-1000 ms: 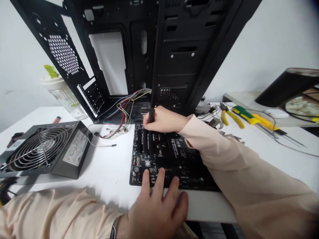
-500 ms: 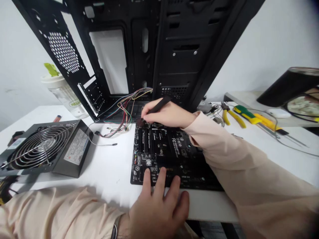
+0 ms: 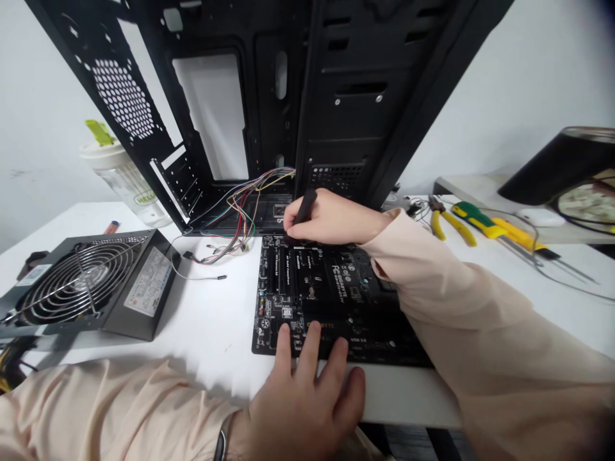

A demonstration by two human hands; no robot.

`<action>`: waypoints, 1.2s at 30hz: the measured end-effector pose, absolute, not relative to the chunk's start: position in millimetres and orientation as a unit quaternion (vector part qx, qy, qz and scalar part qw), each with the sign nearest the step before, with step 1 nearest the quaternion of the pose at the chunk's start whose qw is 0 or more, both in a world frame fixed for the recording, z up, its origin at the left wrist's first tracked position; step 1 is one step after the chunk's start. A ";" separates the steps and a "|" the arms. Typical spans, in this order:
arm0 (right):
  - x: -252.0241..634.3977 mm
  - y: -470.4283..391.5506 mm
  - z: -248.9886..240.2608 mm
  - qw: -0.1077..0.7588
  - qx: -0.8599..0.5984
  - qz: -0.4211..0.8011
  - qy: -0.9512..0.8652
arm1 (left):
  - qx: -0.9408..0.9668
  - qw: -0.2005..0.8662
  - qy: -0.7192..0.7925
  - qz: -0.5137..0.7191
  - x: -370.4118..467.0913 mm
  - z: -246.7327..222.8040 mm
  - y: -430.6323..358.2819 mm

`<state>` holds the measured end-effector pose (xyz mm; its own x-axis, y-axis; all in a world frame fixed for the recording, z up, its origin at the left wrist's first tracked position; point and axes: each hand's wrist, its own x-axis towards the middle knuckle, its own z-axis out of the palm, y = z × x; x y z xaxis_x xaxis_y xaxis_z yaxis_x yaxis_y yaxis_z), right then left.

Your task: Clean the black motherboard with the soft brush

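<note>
A black motherboard (image 3: 317,314) with white print lies flat on the white table. My left hand (image 3: 307,397) rests with spread fingertips on its near edge. Above the board's far edge, my right hand (image 3: 324,218) grips a slim black brush (image 3: 306,206), its handle tilted up and its dark tip down at the board. The tip is mostly hidden by my fingers. Thin coloured wires (image 3: 240,211) run out of the black computer case (image 3: 346,121) just behind, ending left of the board.
At the left sits a power supply (image 3: 163,275) with a round fan grille, and a clear bottle (image 3: 127,179) behind it. Pliers (image 3: 454,224), a green-yellow screwdriver (image 3: 473,218) and another yellow-handled tool (image 3: 516,234) lie at the right. A black cylinder (image 3: 560,169) is further right.
My right hand has moved slightly right along the board's far edge, and the brush handle stands more upright. My left hand has stayed in place.
</note>
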<state>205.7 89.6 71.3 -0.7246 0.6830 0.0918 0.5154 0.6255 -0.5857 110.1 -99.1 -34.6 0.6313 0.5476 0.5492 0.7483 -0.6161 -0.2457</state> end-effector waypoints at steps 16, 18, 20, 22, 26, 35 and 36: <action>203.0 87.9 66.0 0.117 -0.313 0.221 -0.916 | -0.870 0.235 -0.375 -0.218 109.5 -33.9 -98.9; 200.4 83.8 64.8 0.077 -0.289 0.238 -0.924 | -0.869 0.237 -0.375 -0.219 109.9 -34.9 -99.3; 199.0 78.7 67.4 0.016 -0.257 0.309 -0.915 | -0.869 0.236 -0.375 -0.219 110.0 -35.5 -100.0; 199.6 75.1 72.6 -0.048 -0.219 0.391 -0.893 | -0.871 0.234 -0.375 -0.216 109.5 -35.9 -100.5; 205.4 76.9 81.5 -0.014 -0.203 0.437 -0.876 | -0.877 0.233 -0.371 -0.198 107.7 -35.8 -100.6; 197.7 82.7 63.3 0.073 -0.254 0.139 -0.954 | -0.880 0.223 -0.373 -0.189 106.8 -37.7 -102.4; 196.1 80.4 62.8 0.051 -0.242 0.149 -0.957 | -0.880 0.222 -0.374 -0.190 107.0 -37.8 -102.5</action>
